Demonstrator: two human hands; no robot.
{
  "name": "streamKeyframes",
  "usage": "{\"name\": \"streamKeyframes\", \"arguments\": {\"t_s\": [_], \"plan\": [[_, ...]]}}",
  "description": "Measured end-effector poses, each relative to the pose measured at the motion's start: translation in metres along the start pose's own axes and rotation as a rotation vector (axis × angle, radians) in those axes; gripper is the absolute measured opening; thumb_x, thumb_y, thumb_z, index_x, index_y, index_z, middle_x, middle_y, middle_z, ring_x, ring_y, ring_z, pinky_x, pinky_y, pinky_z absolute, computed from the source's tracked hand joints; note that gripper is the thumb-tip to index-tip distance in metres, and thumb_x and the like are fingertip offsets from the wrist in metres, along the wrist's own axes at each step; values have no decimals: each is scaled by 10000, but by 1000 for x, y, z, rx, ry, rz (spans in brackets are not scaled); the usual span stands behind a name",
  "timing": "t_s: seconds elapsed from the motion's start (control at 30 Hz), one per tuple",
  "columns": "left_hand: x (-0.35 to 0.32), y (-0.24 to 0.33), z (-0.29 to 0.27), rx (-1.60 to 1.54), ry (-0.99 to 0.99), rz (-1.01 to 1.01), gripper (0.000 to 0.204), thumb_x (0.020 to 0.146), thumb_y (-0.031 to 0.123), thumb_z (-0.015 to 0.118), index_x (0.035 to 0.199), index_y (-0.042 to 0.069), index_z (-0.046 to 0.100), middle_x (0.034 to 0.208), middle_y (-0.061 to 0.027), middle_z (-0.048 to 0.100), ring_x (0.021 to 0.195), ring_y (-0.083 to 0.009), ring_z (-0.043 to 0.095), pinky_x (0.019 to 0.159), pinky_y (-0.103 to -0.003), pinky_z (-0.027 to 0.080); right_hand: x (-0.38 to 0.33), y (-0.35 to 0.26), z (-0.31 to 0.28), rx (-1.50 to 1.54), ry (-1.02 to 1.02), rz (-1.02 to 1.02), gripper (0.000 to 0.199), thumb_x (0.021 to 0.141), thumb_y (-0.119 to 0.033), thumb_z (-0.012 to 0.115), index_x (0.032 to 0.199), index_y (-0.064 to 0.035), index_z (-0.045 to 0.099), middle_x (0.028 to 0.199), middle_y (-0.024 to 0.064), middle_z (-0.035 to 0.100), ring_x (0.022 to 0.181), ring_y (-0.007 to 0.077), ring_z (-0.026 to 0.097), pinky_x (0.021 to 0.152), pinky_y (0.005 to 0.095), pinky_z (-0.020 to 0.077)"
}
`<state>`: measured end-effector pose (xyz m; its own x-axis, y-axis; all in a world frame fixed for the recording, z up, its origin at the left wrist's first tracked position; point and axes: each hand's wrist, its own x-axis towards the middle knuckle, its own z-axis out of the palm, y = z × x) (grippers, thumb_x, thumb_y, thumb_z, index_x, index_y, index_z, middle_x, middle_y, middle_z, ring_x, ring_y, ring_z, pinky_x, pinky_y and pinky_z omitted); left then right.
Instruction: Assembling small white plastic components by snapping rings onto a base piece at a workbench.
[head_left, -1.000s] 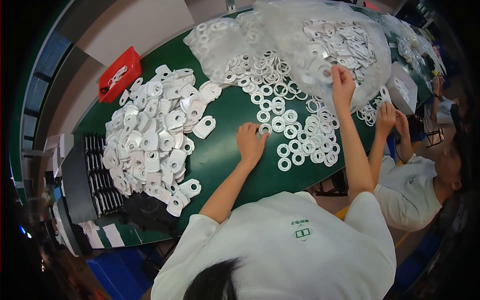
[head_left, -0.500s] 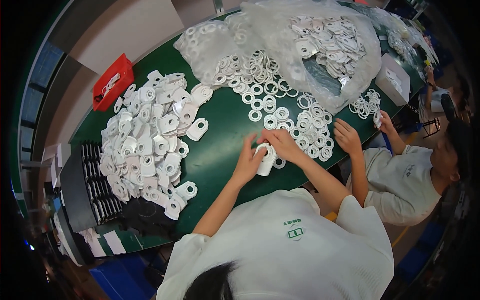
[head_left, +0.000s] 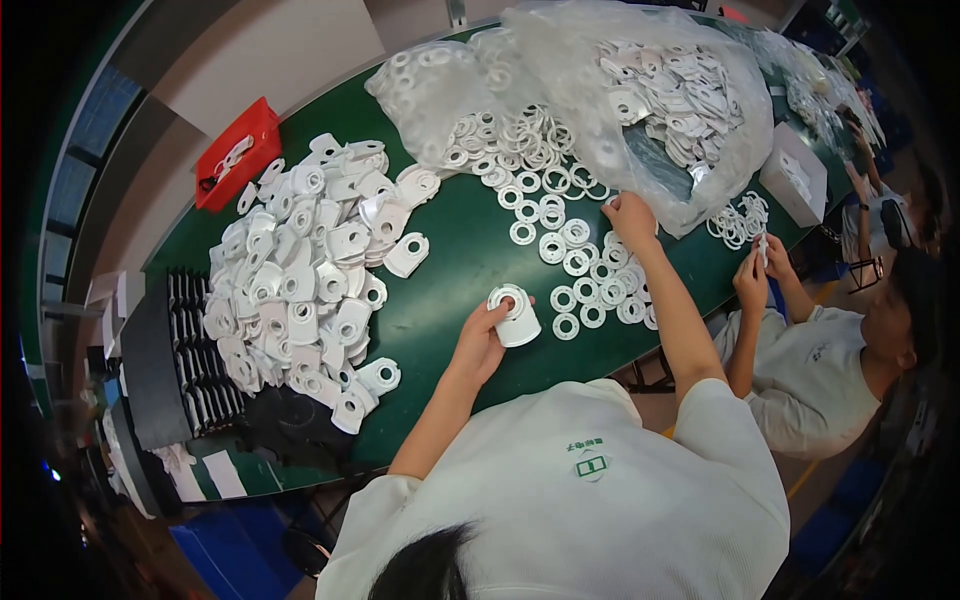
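Pinching a white tab-shaped plate (head_left: 519, 328) by its round end, my left hand (head_left: 480, 345) was over the green table (head_left: 450, 245), between the heap and the loose rings. My right hand (head_left: 633, 218) reached to the far side of those loose white rings (head_left: 575, 262), fingertips drawn together — whether on a ring, I could not tell. Just beyond it slumped a big clear plastic bag (head_left: 570, 85), blocking that side, more white pieces (head_left: 690, 95) showing in it. My right forearm hid some of the rings. On my left rose a heap of white plates (head_left: 300, 265) — a red bin (head_left: 240, 152) behind it, a black slotted rack (head_left: 205, 350) beside it. To my right sat a co-worker (head_left: 815, 370), both hands up near a white box (head_left: 795, 175).
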<state>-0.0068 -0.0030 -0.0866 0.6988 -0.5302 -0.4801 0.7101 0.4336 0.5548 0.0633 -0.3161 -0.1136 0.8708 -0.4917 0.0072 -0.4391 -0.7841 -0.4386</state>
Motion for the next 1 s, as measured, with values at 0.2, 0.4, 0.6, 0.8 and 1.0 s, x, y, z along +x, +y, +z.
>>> {"name": "streamKeyframes", "arguments": {"t_s": [0.2,0.4,0.6,0.8,1.0], "plan": [[-3,17,9,-47,-66,-7,342,948,165,458,1266,51,403,1233,-122,533,1107,-283,561,855,-401,529,-41,-58,-42,110,35,-241,181,783,-187,671,787,-9,641,788,150,654,707,305,636,641,380,497],[-1,34,18,173,-124,106,464,907,54,479,1339,75,310,1233,-109,524,1051,-242,597,770,-303,536,-107,-110,-51,1199,-452,-93,117,855,-102,630,879,12,635,803,68,661,663,123,615,580,242,478],[-8,42,37,263,-77,166,490,881,14,458,1345,64,308,1225,-123,526,1032,-223,603,750,-285,535,-126,-116,-31,1191,-439,-74,183,810,-121,685,913,26,651,796,40,625,664,80,541,607,208,415],[-9,46,35,271,-95,162,481,881,18,454,1342,50,320,1200,-124,545,1001,-223,620,711,-274,532,-121,-116,-32,1100,-542,-35,164,806,-123,685,896,11,659,810,37,637,712,80,546,653,219,421],[-13,48,39,264,-115,151,413,932,106,457,1327,47,353,1147,-110,582,951,-214,642,668,-260,526,-116,-115,-35,965,-479,-123,177,767,-132,704,843,23,667,781,45,640,699,84,535,651,218,419]]}}
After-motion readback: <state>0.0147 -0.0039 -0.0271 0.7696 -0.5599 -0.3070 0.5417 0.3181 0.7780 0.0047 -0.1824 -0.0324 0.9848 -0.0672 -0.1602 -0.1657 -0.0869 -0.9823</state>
